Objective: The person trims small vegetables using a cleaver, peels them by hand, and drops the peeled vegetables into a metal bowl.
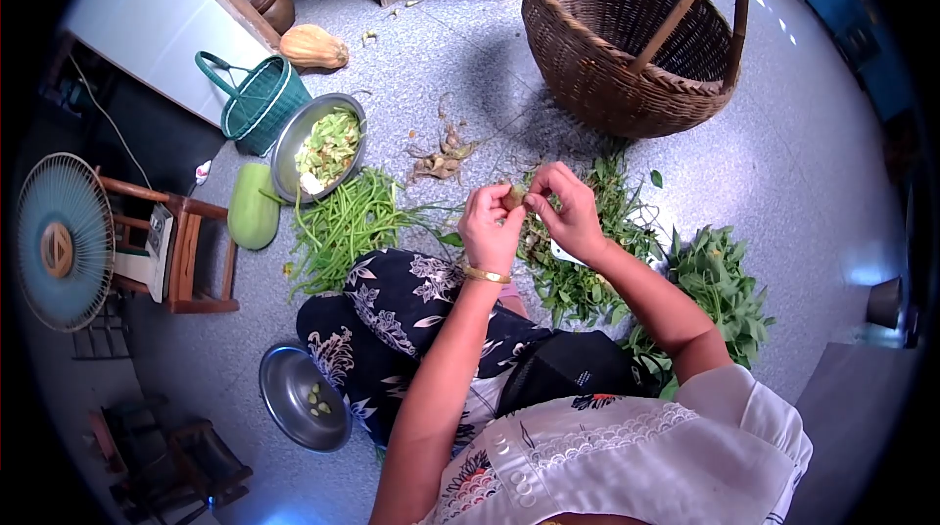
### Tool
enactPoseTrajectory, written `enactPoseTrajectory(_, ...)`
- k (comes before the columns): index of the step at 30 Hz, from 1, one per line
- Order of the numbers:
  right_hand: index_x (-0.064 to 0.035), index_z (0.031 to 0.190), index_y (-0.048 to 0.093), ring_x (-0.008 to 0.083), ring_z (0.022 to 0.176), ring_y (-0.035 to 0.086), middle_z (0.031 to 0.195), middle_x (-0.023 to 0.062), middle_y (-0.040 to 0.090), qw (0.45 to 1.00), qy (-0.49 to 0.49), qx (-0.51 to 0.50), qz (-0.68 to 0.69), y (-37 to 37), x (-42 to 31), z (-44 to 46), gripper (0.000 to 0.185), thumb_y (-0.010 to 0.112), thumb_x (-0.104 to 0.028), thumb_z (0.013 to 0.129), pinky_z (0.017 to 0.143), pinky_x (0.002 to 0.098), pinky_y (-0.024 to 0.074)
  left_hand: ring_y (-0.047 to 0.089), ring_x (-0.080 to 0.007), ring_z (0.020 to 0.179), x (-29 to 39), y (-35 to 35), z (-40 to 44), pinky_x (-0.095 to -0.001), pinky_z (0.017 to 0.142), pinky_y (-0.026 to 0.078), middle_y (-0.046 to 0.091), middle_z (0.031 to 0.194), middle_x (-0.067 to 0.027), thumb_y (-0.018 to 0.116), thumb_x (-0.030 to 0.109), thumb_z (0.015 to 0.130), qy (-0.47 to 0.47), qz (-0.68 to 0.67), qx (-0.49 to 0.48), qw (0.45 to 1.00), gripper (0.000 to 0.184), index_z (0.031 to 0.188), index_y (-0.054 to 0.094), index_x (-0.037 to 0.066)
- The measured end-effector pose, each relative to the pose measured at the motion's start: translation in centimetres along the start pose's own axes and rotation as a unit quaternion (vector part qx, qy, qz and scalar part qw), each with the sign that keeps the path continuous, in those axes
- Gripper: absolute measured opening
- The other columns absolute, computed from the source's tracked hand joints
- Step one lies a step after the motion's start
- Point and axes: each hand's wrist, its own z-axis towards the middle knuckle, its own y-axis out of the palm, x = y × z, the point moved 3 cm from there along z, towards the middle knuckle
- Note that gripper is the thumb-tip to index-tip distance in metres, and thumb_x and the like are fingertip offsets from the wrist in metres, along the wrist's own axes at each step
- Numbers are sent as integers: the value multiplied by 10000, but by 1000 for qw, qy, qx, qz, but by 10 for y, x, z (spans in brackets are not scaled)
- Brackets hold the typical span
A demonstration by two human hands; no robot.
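Observation:
My left hand [490, 226], with a gold bangle at the wrist, pinches a small brownish-green piece [514, 197] that looks like a root or bulb. My right hand [571, 212] meets it from the right, its thumb and forefinger closed at the piece's edge. Below and right of the hands lies a heap of leafy greens and stems [597, 275]. Brown peelings or roots [446, 158] are on the floor just beyond my left hand. Long green beans [343, 231] lie to the left.
A large wicker basket [627, 84] stands at the top right. On the left are a metal bowl of cut vegetables [328, 148], a green basket [264, 104], a pale green gourd [253, 207] and a stool [201, 256]. Another metal bowl [304, 398] sits by my knee.

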Motion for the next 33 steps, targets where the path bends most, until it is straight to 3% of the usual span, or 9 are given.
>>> enactPoseTrajectory(4,6,725,443,255,661,499,713,107,489,999,-8,28,21,9,5,-10,124,549,44,671,592,295,402,546,-112,642,8,-1,1,-212,522,480,523,748,-64,660,-19,594,44,189,41,980,258,801,508,6)
enactPoseTrajectory(6,8,728,440,244,659,502,711,108,491,998,-5,51,46,11,9,-13,119,538,48,675,597,286,405,541,-116,635,12,-1,1,-217,515,483,519,759,-66,664,-18,585,54,175,42,982,263,793,504,7)
enactPoseTrajectory(8,1,732,437,139,684,495,753,78,508,994,49,23,93,11,14,-15,94,516,47,709,642,245,407,536,-120,629,13,0,1,-222,508,486,514,769,-67,667,-17,576,64,161,42,984,269,785,499,7)
enactPoseTrajectory(11,0,725,436,113,684,488,766,71,517,992,64,1,112,8,17,-16,88,512,44,713,634,235,410,534,-157,568,13,0,1,-242,476,463,487,771,-70,650,-2,586,71,156,41,984,253,791,505,32)
enactPoseTrajectory(14,-3,734,425,108,689,489,766,70,516,988,79,-21,131,6,14,-16,90,507,33,730,630,228,411,539,-120,673,7,2,1,-223,511,490,505,793,-49,641,-40,601,44,163,-3,986,299,872,526,13)
enactPoseTrajectory(17,-9,745,409,100,700,489,770,69,515,974,121,-31,190,3,20,-16,96,502,9,760,637,223,412,540,-118,703,-8,6,1,-229,568,491,513,819,-28,601,-57,665,41,57,-70,995,331,978,521,15)
enactPoseTrajectory(19,1,744,410,101,686,496,753,75,524,969,130,-21,208,-2,21,-13,93,501,10,758,631,230,420,551,-113,718,-18,13,1,-208,606,479,531,862,-31,605,29,725,-146,-258,-165,941,340,1047,496,7)
enactPoseTrajectory(25,3,733,411,119,658,512,720,81,534,982,93,-39,161,-7,16,-7,91,500,10,753,618,252,427,537,-109,769,-18,10,0,-231,655,457,540,924,-42,507,161,826,-213,-278,-175,920,280,1062,482,11)
enactPoseTrajectory(33,-3,749,419,147,600,505,678,81,522,983,96,-91,126,-7,10,-7,102,520,-5,735,575,271,420,538,-103,760,-17,7,2,-223,660,455,541,932,-48,431,130,862,-220,-359,-128,898,248,1077,476,16)
